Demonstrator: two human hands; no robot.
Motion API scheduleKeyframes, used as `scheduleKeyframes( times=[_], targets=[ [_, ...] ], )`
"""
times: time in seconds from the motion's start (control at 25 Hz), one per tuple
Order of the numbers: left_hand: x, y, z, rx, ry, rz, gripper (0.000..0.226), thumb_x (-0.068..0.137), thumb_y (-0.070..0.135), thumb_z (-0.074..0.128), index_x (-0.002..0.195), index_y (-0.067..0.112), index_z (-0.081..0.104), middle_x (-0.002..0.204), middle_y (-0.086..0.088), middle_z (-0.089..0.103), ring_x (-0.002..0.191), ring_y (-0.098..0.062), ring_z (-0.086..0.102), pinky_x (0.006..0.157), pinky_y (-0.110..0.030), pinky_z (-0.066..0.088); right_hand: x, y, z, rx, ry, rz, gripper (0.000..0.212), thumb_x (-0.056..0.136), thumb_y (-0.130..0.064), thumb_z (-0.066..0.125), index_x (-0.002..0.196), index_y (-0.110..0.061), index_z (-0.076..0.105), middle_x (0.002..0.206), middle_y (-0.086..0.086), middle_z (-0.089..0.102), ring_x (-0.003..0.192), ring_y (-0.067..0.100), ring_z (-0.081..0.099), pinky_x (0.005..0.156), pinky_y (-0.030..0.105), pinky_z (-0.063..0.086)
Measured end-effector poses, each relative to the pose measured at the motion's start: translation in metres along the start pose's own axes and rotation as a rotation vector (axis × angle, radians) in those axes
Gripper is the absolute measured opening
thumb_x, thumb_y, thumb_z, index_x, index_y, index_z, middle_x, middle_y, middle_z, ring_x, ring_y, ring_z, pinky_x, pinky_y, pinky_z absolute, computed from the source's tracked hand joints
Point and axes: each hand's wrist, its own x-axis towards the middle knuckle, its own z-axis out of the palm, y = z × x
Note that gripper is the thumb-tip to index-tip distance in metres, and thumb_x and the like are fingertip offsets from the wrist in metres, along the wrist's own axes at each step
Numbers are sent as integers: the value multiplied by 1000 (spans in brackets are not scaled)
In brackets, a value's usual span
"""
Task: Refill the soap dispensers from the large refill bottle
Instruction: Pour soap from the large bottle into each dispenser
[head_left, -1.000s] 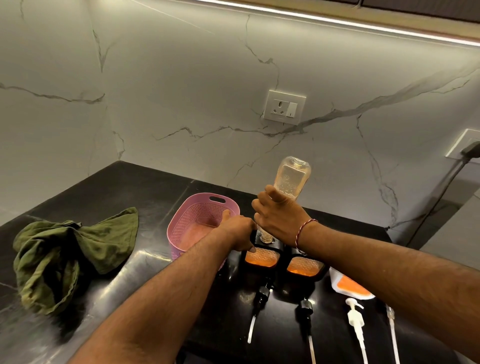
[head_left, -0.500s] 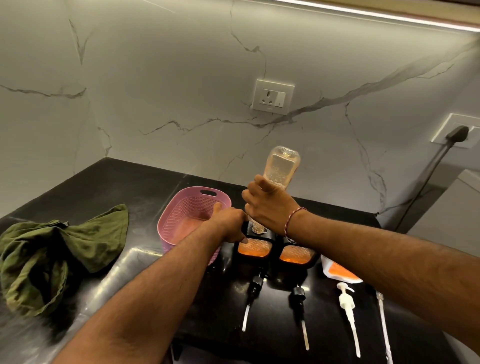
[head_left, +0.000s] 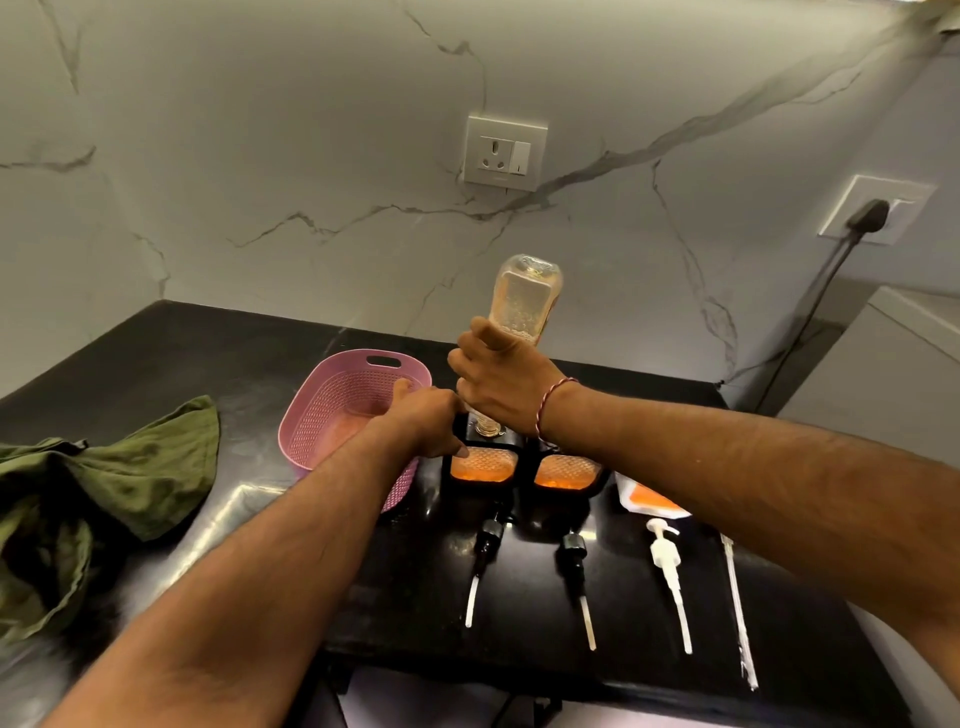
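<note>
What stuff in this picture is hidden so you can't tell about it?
All in the head view:
- Middle of the refill bottle, covered by the right hand gripping it.
- Left hand and its grip on the left dispenser, hidden under the hand's own back.
- Green cloth, cut off by the left edge.
- White container, partly behind the right forearm.
</note>
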Motion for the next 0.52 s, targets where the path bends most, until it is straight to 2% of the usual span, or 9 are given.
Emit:
scheduleKeyframes(
  times=[0.24,0.52],
  targets=[
    [-1,0,0,-16,-8,9,55,82,49,69,128,22,54,115,1,64,119,-25,52,106,-54,22,1,-3,4,-19,50,7,37,63,-45,78,96,-29,68,103,-5,64,117,26,54,115,46,15],
    [-1,0,-2,-20,-20,6,58,82,50,69,130,21,52,118,0,64,122,-26,51,108,-56,20,0,-3,6,-22,69,4,37,66,-47,76,98,-30,68,104,-6,65,117,24,55,114,44,16]
  ],
)
